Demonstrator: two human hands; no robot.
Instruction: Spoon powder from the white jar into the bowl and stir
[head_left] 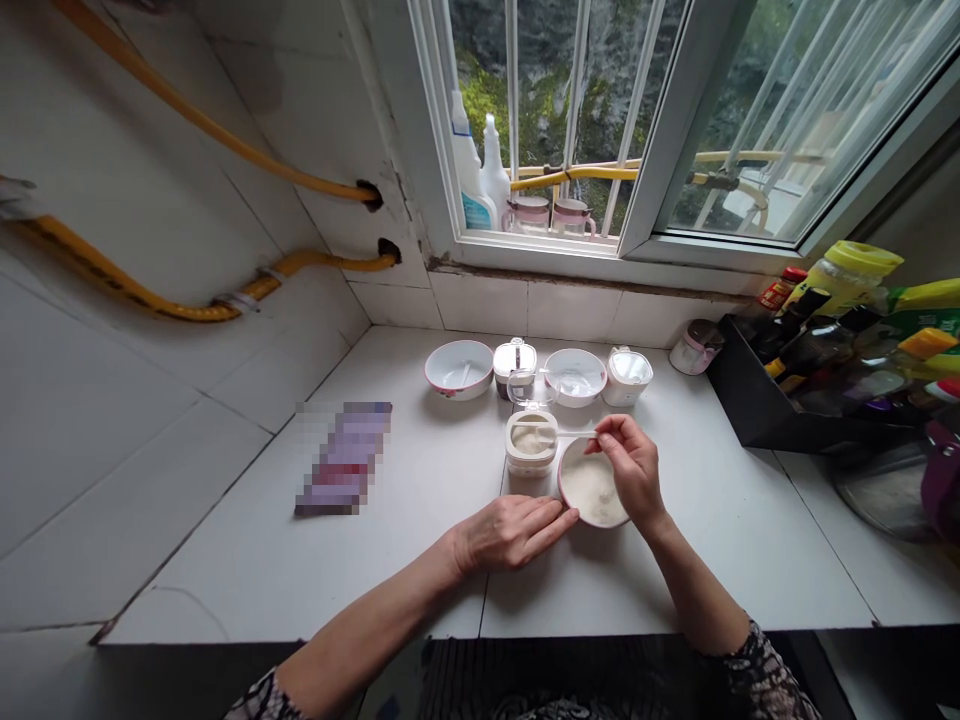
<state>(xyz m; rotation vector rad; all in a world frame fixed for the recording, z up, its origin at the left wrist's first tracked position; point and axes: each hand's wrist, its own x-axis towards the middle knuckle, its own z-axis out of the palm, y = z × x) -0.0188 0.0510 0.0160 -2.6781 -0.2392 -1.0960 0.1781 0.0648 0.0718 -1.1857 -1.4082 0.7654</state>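
Between the fingers of my right hand [630, 468] is the handle of a small white spoon [574, 434]. The spoon's head is over the open square jar [531, 462], which holds a pale grainy substance. Beside that jar, below my right hand, a pink-rimmed bowl [592, 490] contains pale powder or grains. My left hand [514, 530] lies palm down with its fingers extended, fingertips at the bowl's left lower rim. The jar's clear lid [534, 386] stands raised behind it.
Behind are a bowl with a spoon [459, 370], a lidded jar [514, 358], another bowl [576, 378] and a white jar [628, 376]. A black bin [757, 400] of bottles stands right, near a small jar [696, 347]. A blurred purple packet [345, 460] lies left.
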